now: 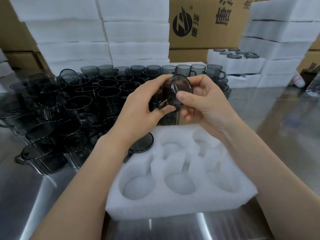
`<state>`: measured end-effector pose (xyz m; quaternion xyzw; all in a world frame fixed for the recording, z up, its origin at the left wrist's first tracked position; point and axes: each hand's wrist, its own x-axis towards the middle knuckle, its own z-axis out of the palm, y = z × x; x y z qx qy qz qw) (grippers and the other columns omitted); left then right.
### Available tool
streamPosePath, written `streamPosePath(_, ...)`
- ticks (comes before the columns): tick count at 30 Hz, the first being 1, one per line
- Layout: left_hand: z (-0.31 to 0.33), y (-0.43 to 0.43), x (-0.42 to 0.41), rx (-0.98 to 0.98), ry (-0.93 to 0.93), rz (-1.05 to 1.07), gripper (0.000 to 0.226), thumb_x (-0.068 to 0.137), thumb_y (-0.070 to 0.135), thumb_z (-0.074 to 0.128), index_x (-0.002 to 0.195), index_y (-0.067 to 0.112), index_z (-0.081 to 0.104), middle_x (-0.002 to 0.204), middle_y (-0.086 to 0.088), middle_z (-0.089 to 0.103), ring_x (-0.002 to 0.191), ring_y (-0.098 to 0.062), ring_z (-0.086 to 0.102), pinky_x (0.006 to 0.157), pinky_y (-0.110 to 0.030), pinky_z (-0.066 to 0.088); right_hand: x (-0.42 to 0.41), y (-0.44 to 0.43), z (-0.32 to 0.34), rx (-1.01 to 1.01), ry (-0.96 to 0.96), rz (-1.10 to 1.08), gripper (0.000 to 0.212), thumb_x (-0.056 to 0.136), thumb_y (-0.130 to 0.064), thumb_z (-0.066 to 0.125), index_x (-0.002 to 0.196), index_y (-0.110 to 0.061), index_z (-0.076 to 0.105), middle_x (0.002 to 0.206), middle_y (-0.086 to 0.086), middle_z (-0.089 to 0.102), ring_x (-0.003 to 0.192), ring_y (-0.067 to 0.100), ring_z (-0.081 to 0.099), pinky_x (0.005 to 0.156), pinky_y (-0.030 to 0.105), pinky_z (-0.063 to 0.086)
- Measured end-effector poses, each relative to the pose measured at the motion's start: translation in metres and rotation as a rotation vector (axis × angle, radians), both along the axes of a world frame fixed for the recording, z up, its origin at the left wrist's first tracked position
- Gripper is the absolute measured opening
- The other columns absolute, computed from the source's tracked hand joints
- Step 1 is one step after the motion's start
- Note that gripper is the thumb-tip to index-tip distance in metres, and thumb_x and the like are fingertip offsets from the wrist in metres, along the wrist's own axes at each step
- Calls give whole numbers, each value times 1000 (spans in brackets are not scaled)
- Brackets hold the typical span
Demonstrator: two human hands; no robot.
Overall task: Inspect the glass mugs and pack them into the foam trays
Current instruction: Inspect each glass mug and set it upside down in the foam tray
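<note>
Steel table (43,196) w/ foam tray (155,207) nearest you, 1 packed mug (141,142) in its far-left pocket. Beyond, your left hand (140,104) & right hand (206,104) grip a smoked glass mug (181,86), raised & tilted. Likely risk: slick glass slips your grip, hits loose mugs (86,104) behind & chips.

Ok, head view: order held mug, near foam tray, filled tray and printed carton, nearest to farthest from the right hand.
1. glass mug: held in the right hand.
2. near foam tray: just below, in front.
3. filled tray: back right.
4. printed carton: rear, behind it.
</note>
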<state>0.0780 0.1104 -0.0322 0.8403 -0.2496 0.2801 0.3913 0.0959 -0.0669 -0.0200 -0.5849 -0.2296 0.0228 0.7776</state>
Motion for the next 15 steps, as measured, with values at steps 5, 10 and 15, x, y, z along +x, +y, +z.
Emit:
streamPosePath(5,-1,0,2,43,-65,-39,63,81,19,78,139,16,51,127,15,55,118,1,52,102,-11,35,1,4,-3,-64,-97,-198,29,85,-27,71,86,-14,45,60,0,65,34,16,53,32,19,37)
streamPosePath(10,-2,-1,2,17,-66,-68,65,83,11,76,141,18,48,136,8,54,127,-6,51,107,-19,38,1,3,-3,-35,-72,-233,26,103,-25,47,81,-13,42,56,7,64,34,22,57,30,21,39)
streamPosePath(15,-2,0,0,48,-48,-57,72,83,-5,69,146,20,43,157,-5,32,144,-4,28,117,-25,30,-1,3,2,-81,56,-100,32,93,-44,54,101,-14,51,81,9,68,51,27,64,46,32,53)
